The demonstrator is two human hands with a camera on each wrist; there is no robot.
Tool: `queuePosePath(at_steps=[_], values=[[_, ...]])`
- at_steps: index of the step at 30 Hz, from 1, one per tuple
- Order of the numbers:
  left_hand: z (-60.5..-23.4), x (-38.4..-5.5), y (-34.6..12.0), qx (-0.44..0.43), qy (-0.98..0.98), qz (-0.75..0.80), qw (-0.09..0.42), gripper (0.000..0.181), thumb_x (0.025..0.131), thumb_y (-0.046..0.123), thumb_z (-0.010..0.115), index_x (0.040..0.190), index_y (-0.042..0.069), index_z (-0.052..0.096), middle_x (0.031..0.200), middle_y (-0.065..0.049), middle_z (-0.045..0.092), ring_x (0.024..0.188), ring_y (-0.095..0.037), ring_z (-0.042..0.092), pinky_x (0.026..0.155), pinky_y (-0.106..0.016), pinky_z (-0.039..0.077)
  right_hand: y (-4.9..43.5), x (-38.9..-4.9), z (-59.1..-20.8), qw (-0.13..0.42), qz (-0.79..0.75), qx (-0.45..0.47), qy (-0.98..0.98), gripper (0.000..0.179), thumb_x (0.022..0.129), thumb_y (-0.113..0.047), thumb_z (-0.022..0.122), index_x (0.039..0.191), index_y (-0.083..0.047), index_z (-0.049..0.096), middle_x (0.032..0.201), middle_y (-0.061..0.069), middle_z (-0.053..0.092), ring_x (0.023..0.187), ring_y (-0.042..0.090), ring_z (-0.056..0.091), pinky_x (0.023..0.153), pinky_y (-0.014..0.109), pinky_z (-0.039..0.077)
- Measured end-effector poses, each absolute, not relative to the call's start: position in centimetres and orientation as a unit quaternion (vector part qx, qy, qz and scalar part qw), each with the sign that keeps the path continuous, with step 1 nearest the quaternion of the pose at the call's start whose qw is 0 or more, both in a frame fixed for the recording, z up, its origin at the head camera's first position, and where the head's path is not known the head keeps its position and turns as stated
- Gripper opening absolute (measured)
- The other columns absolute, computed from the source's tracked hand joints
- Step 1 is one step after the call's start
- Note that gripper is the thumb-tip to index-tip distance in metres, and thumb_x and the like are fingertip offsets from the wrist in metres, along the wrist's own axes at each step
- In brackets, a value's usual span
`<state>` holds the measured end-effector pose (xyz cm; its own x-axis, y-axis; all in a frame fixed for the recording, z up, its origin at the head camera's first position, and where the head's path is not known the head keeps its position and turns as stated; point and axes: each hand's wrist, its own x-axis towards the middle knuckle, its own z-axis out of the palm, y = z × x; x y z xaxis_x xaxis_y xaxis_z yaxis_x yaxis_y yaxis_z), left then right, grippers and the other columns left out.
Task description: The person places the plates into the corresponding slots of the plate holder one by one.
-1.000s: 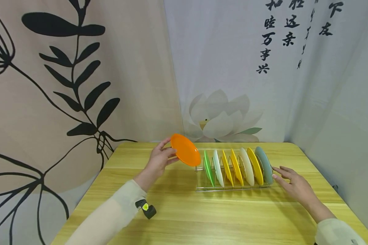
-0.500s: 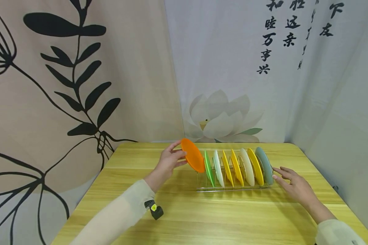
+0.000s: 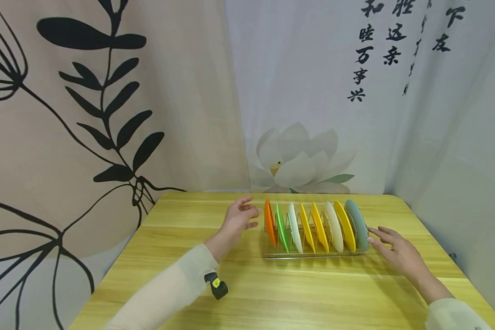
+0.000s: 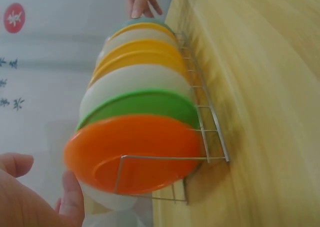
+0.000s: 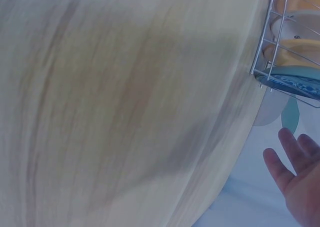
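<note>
An orange plate (image 3: 269, 223) stands on edge in the leftmost slot of a wire dish rack (image 3: 284, 258). My left hand (image 3: 236, 224) is just left of that plate, fingers loosely bent and holding nothing. In the left wrist view a gap shows between my fingers and the orange plate (image 4: 135, 147). To the right of it stand a green plate (image 3: 282, 229), a white plate (image 3: 295, 229), several yellow and cream plates, and a grey-blue plate (image 3: 357, 225) at the far end. My right hand (image 3: 400, 254) reaches with extended fingertips to the rack's right end, beside the grey-blue plate.
The rack stands toward the back of a wooden table (image 3: 313, 293). Behind the table hangs a printed cloth (image 3: 189, 114) with plants and writing; another cloth wall (image 3: 453, 160) runs along the right side.
My left hand moved right with the orange plate, set it upright in the rack's leftmost slot and let go. The right hand has stayed at the rack's right end.
</note>
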<state>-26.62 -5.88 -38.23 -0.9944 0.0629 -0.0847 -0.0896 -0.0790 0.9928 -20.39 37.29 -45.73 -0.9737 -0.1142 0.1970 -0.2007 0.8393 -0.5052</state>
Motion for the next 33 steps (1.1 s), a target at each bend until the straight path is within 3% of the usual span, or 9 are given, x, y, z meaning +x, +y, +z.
queuePosePath(at_steps=[20,27,33], values=[[-45.2,-24.4,-5.7,-0.007,0.699,0.713,0.063,0.056,0.092,0.023,0.073,0.139,0.003,0.051,0.118,-0.013,0.054,0.102,-0.026,0.057,0.087,-0.045,0.056,37.1,-20.3,-45.9,0.094,0.275,0.091,-0.953,0.055,0.105,-0.041,0.048,0.144,-0.002,0.05,0.146,0.034,0.037,0.118,0.06,0.045,0.085,0.072,0.042],[-47.1,-22.6,-4.3,0.024,0.711,0.702,0.038,0.054,0.093,0.023,0.072,0.136,-0.002,0.053,0.116,-0.014,0.058,0.096,-0.023,0.059,0.083,-0.044,0.055,37.0,-20.2,-45.9,0.097,0.272,0.089,-0.953,0.056,0.104,-0.042,0.048,0.145,-0.003,0.049,0.146,0.034,0.037,0.119,0.061,0.044,0.085,0.074,0.039],[-48.3,-22.5,-3.8,0.008,0.699,0.715,0.01,0.045,0.096,0.021,0.067,0.132,-0.004,0.055,0.112,-0.013,0.059,0.101,-0.03,0.059,0.085,-0.046,0.056,36.9,-20.2,-46.0,0.098,0.272,0.089,-0.953,0.056,0.104,-0.042,0.048,0.145,-0.004,0.049,0.147,0.033,0.037,0.119,0.061,0.043,0.085,0.074,0.039]])
